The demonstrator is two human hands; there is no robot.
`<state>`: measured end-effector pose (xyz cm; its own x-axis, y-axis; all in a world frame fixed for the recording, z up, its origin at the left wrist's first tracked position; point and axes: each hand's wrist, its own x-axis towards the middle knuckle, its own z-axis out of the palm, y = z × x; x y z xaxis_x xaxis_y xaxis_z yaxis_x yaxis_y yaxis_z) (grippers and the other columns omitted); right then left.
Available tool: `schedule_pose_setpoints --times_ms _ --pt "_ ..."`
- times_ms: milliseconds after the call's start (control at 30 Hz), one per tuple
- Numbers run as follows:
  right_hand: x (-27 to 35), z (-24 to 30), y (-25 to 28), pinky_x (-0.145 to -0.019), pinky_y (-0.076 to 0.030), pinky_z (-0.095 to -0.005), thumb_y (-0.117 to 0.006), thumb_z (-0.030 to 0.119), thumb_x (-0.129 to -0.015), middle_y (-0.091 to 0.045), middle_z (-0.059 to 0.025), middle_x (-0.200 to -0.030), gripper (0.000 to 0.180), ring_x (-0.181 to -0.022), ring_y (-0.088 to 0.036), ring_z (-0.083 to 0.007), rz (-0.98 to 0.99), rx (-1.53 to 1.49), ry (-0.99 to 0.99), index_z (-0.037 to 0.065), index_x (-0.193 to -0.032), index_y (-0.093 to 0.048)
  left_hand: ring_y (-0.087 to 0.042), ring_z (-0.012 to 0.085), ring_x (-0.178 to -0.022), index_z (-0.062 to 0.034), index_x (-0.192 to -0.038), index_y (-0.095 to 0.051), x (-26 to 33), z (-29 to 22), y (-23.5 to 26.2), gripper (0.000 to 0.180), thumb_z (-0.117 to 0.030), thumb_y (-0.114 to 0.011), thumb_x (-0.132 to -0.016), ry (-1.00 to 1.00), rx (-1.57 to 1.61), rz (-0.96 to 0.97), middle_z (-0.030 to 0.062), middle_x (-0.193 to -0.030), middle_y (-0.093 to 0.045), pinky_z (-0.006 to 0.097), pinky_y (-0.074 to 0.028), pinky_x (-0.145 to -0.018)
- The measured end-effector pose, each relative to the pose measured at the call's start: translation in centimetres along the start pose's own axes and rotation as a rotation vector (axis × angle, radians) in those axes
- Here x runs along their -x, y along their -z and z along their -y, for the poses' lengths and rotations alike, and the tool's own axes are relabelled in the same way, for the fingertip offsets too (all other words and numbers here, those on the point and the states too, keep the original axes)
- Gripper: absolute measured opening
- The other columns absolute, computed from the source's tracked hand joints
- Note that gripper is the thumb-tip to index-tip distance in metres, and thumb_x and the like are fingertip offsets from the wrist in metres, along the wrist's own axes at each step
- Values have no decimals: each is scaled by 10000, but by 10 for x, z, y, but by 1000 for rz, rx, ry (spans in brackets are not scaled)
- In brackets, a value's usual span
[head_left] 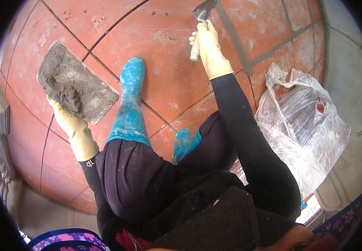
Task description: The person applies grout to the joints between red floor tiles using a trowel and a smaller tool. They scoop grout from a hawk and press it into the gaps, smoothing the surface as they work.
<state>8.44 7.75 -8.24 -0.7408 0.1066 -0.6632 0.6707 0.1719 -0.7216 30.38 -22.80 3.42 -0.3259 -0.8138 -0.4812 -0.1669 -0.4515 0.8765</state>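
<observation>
My left hand [73, 127], in a pale yellow rubber glove, supports a rectangular mortar board [99, 101] from below, its fingers mostly hidden underneath. Wet grey mortar [61, 75] is heaped over the board's far left part. At the far side, my right hand [210, 44], gloved the same way, is closed round the light handle of a small trowel [204, 10]. The trowel's grey-smeared blade points away from me, beside a mortar-filled joint [233, 37] between red floor tiles [172, 50]. Whether the blade touches the floor I cannot tell.
A clear plastic bag [302, 125] with unclear contents lies to my right, by a grey wall [352, 75]. My blue rubber boots [133, 83] stand on the tiles. A pale balustrade [1, 167] runs along the left edge. Joints at left are dark and narrow.
</observation>
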Motion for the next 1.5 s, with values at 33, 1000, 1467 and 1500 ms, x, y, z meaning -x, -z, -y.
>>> schedule_pose_setpoints --times_ms 33,1000,1467,1500 --pt "2 -3 4 -559 -561 -342 -510 224 -1014 -622 -100 -856 631 -646 -625 -184 -4 -3 2 114 -1577 -247 -470 284 -1354 -156 -1507 -401 0 0 0 494 -369 -387 -1061 -3 5 -2 87 -1486 -472 466 -382 -1138" --pt "55 -70 93 -527 -526 -315 -507 241 -1032 -589 -69 -812 624 -602 -580 -157 -176 11 -142 146 -1586 -237 -464 291 -1357 -123 -1507 -390 5 11 -22 546 -410 -454 -1047 29 -1 100 98 -1494 -457 469 -378 -1131" --pt "74 -100 122 -518 -519 -322 -496 230 -1034 -576 -77 -825 620 -602 -568 -163 -241 -193 -159 150 -1588 -231 -434 299 -1380 -154 -1512 -369 15 1 -44 530 -425 -410 -1058 -21 -31 160 91 -1511 -434 475 -355 -1145" --pt "75 -105 126 -518 -519 -321 -495 228 -1034 -576 -76 -825 619 -605 -569 -163 -250 -203 -161 151 -1588 -231 -434 299 -1381 -153 -1512 -370 16 2 -48 531 -426 -411 -1058 -16 -32 168 92 -1512 -434 474 -352 -1148"
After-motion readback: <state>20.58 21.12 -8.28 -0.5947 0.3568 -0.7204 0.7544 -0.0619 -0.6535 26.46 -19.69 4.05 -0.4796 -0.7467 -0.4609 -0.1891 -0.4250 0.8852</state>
